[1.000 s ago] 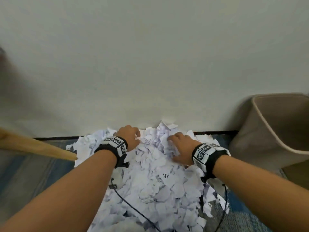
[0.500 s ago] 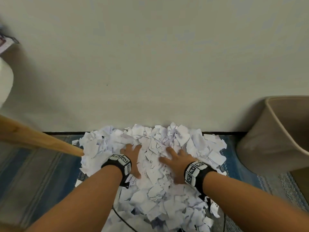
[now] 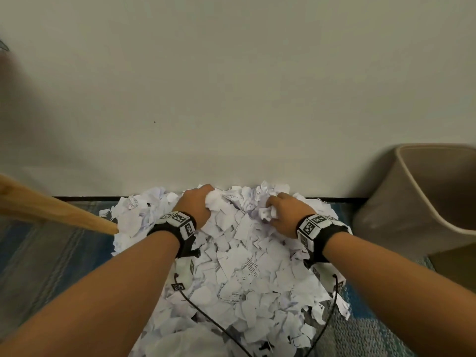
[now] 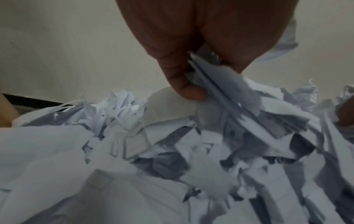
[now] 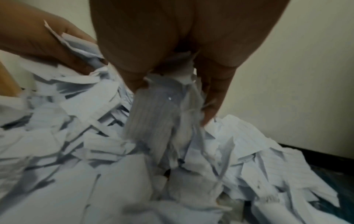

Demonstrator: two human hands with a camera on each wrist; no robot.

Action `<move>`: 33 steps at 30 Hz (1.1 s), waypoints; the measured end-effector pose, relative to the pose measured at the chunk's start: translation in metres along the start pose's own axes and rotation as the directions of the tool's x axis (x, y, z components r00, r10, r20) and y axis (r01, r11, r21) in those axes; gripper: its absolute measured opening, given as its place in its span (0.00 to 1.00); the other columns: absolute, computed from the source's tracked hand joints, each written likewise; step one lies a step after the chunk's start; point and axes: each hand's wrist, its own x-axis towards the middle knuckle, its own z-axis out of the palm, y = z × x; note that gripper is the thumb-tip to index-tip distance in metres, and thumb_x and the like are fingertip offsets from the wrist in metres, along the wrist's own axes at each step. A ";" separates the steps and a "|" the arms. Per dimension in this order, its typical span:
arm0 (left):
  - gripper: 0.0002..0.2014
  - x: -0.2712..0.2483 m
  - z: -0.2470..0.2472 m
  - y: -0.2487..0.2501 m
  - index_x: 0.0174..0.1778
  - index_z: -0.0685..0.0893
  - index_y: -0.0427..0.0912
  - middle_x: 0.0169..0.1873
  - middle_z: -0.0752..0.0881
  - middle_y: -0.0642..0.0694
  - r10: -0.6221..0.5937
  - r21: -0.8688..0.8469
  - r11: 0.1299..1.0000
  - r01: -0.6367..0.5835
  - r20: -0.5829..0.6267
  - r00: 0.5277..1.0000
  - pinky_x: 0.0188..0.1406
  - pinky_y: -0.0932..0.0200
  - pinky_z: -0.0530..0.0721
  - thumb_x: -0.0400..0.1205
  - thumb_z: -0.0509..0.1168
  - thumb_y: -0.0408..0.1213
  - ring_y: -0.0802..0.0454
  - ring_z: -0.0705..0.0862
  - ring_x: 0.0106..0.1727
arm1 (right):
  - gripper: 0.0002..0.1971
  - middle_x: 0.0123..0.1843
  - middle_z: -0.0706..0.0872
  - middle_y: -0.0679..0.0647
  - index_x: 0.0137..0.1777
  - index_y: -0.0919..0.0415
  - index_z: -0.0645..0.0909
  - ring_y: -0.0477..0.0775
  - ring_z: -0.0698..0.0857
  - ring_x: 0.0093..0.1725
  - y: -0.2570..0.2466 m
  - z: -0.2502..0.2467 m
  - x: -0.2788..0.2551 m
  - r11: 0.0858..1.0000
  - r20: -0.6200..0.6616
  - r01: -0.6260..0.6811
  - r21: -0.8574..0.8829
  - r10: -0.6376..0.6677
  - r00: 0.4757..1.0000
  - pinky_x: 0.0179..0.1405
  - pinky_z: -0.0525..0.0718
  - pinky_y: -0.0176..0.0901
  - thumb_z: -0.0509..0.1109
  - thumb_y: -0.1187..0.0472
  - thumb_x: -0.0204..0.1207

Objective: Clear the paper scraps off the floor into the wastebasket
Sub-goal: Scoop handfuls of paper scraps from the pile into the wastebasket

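While only knuckles can be made out from the head view, the wrist views give away the grips: the left hand [image 4: 193,50] is curled round a wad of paper scraps [image 3: 239,266], thumb pinched against it, and the right hand [image 5: 168,50] is clenched on its own bunch with scraps trailing down from the fist. Only the head view takes in the wastebasket [image 3: 422,202], stood on the floor [image 3: 46,266] right of the pile by the wall [image 3: 231,86], its mouth tipped toward the camera. The pile's long axis is run from the wall back toward the person. Half a second ago both hands were laid flat mid-pile; now they've been moved up to its far edge and closed.
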 end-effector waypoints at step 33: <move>0.12 -0.019 0.068 0.082 0.59 0.80 0.44 0.61 0.82 0.42 0.186 0.104 0.961 -0.257 0.446 0.876 0.60 0.55 0.78 0.81 0.66 0.42 0.44 0.80 0.63 | 0.21 0.63 0.81 0.56 0.68 0.49 0.76 0.61 0.83 0.61 0.062 0.011 -0.050 0.945 0.175 -0.131 -0.301 0.189 0.966 0.56 0.85 0.50 0.71 0.52 0.74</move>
